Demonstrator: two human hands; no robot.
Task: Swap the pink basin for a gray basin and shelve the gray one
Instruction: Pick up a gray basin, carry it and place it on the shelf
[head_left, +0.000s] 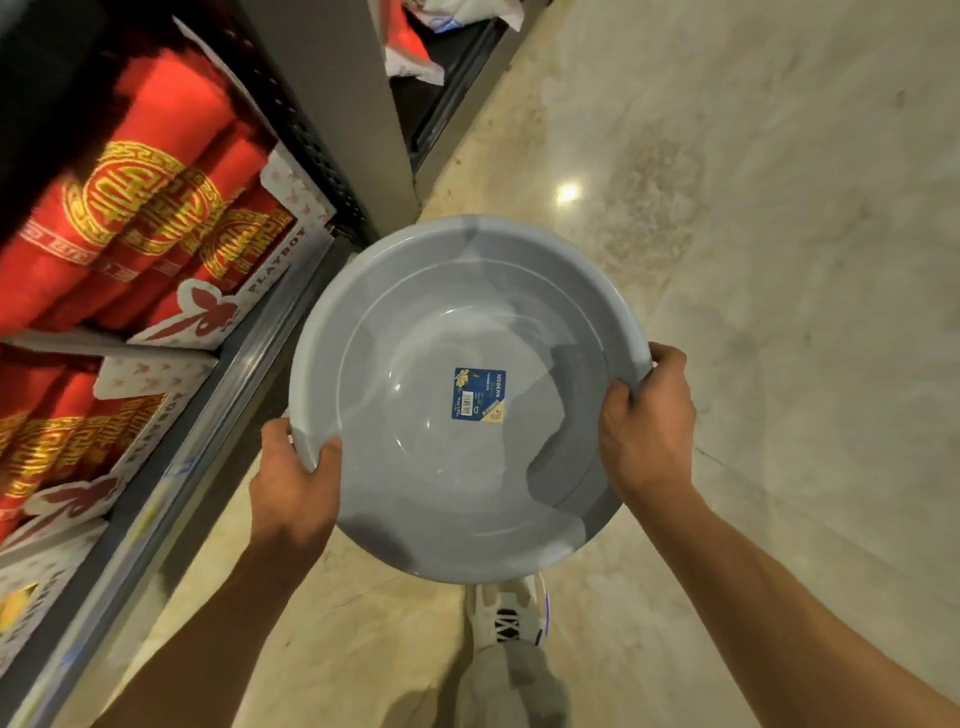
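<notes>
Both forearms are left bare, with no sleeves seen. Light grey trousers (511, 691) are worn. A white shoe (506, 613) with black lacing is seen.

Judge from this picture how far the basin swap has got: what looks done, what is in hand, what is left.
Done: no pink basin shows, and the gray basin is picked up. In hand: the left hand and right hand grip its rim on opposite sides, above the floor. Left: shelving it; the shelf of red boxes stands beside it.

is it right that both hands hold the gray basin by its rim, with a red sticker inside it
Not quite: the sticker inside the gray basin is blue, not red. The rest holds: the left hand and right hand both grip the rim, as the head view shows.
</notes>
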